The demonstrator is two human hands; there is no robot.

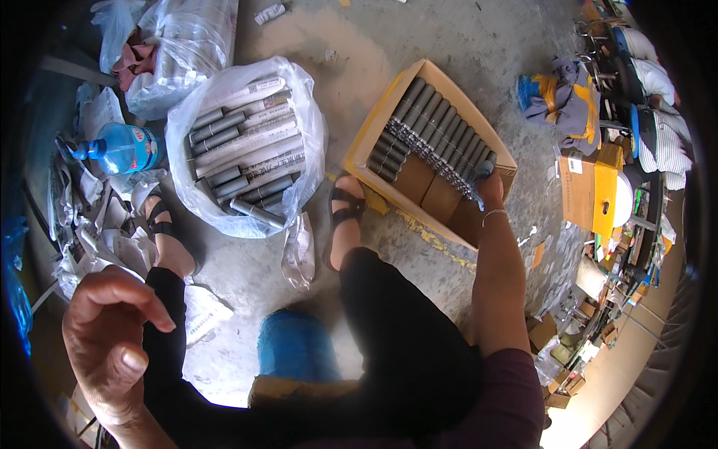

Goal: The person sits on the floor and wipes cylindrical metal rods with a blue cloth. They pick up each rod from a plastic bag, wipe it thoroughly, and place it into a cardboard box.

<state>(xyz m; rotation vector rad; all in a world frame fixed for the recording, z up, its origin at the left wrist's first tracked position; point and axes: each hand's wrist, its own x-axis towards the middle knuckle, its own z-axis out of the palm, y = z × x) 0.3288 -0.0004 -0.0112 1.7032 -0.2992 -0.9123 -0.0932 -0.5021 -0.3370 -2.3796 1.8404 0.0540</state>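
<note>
My right hand [491,188] reaches into the right end of a cardboard box [497,142]. Its fingers close round a dark grey tube [485,169], seen nearly end-on, beside a long row of similar grey tubes [440,123]. A shorter stack of tubes [388,156] lies at the box's left end. At the lower left, my left hand [112,337] is raised with curled fingers apart from the thumb and nothing between them. A clear plastic bag [318,142] stands left of the box, holding loose grey tubes [217,133] and paper-wrapped rolls [250,153].
A blue-tinted plastic bottle [127,150] and crumpled paper [112,232] lie at the left. Another plastic bag [187,45] stands behind. My feet are between bag and box. At right are a cloth bundle [568,108], a carton [580,191] and cluttered shelving [636,247].
</note>
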